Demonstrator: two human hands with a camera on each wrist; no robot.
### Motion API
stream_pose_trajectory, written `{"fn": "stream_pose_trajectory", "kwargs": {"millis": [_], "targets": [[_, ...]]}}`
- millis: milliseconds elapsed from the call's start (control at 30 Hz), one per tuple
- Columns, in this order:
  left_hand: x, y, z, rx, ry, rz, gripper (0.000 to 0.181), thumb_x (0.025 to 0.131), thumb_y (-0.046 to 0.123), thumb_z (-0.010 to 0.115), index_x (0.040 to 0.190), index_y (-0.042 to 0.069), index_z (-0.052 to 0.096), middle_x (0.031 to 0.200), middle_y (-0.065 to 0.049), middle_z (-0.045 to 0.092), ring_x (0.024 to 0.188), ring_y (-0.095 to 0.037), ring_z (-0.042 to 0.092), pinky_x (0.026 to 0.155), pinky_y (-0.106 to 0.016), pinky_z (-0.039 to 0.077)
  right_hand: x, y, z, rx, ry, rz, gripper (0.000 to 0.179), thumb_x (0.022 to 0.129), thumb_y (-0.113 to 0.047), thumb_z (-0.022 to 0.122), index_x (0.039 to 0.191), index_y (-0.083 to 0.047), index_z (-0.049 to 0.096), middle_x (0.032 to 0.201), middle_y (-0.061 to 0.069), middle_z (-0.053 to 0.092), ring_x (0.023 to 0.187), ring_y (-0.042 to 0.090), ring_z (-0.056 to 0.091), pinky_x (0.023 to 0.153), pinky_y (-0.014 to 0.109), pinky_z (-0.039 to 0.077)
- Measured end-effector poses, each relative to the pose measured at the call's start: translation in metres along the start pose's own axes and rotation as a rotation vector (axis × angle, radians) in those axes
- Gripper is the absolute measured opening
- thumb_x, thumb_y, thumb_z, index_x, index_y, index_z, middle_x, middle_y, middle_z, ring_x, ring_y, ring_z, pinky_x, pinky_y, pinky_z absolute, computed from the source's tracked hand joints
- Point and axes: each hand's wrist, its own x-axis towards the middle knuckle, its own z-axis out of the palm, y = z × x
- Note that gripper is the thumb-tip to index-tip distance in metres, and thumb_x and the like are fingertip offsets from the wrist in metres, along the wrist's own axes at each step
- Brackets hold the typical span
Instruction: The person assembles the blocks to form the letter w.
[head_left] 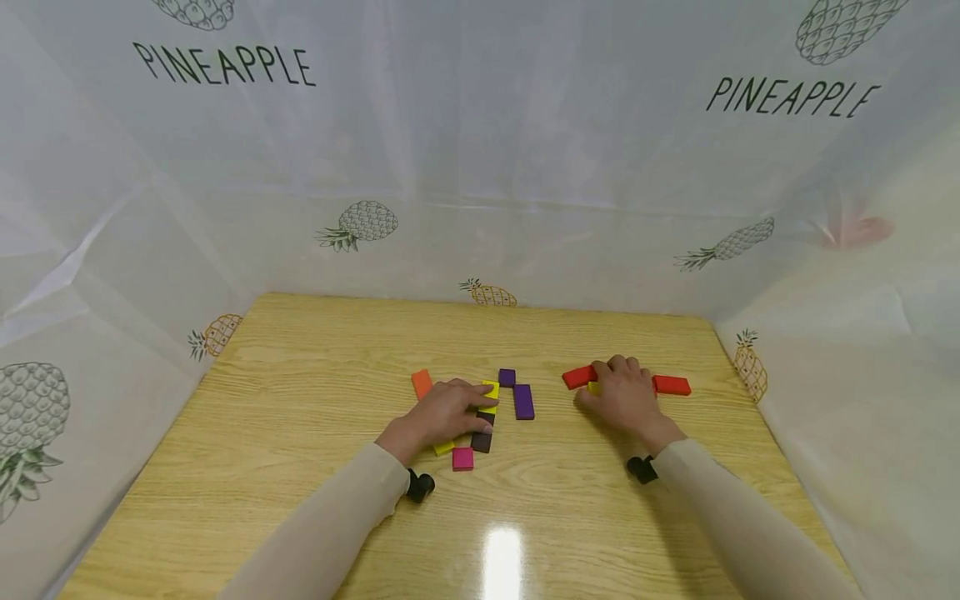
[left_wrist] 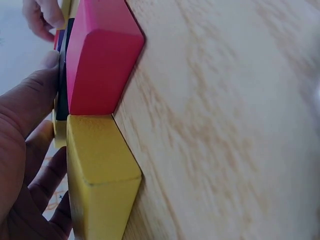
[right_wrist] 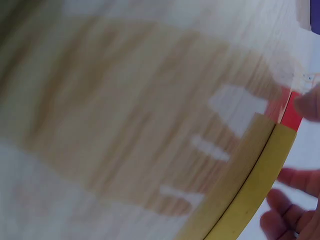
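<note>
Loosely spread, clasping nothing, the left hand or right hand could, by dragging, skew the yellow rectangular block or red rectangular block.

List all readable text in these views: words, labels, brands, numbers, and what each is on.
"PINEAPPLE": upper left, on the white, pineapple-printed sheet behind the table.
"PINEAPPLE": upper right, same sheet.
Coloured rectangular wooden-looking blocks: no lettering visible.
Faint orange marks in the wrist views: too blurred to read.
No brands or numbers readable.
</note>
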Motion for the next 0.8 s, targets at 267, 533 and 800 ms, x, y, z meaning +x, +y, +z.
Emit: {"fn": "stream_pose_trajectory", "kwargs": {"millis": [267,533,800], "targets": [[0.0,0.002,0.0,0.003,-0.006,-0.008,0.051,0.099,0.041,0.074,0.146,0.022,0.067,0.162,0.004,0.05,0.149,-0.027,0.047,0.123,-0.047,0.038,0.003,-0.011,0.001,-0.009,0.03,-0.046,0.073,0.093,-0.06,0.069,0.125,0.005,0.065,0.122,0.024,0.061,0.113,0.045,0.052,0.092,0.061,0.041],[0.0,0.003,0.0,0.002,-0.003,-0.004,0.051,0.098,0.04,0.074,0.145,0.021,0.067,0.162,0.003,0.051,0.15,-0.027,0.047,0.123,-0.047,0.038,0.004,-0.012,0.0,-0.034,0.054,-0.005,0.068,0.092,-0.064,0.069,0.099,0.003,0.064,0.098,0.018,0.059,0.094,0.038,0.049,0.079,0.052,0.039],[0.0,0.002,-0.001,0.005,-0.001,-0.004,0.052,0.099,0.041,0.074,0.146,0.02,0.066,0.162,0.002,0.051,0.15,-0.029,0.047,0.124,-0.049,0.036,0.005,-0.014,0.003,-0.024,0.05,-0.088,0.057,0.093,-0.049,0.07,0.115,0.004,0.068,0.117,0.023,0.063,0.11,0.043,0.053,0.094,0.06,0.044]]}}
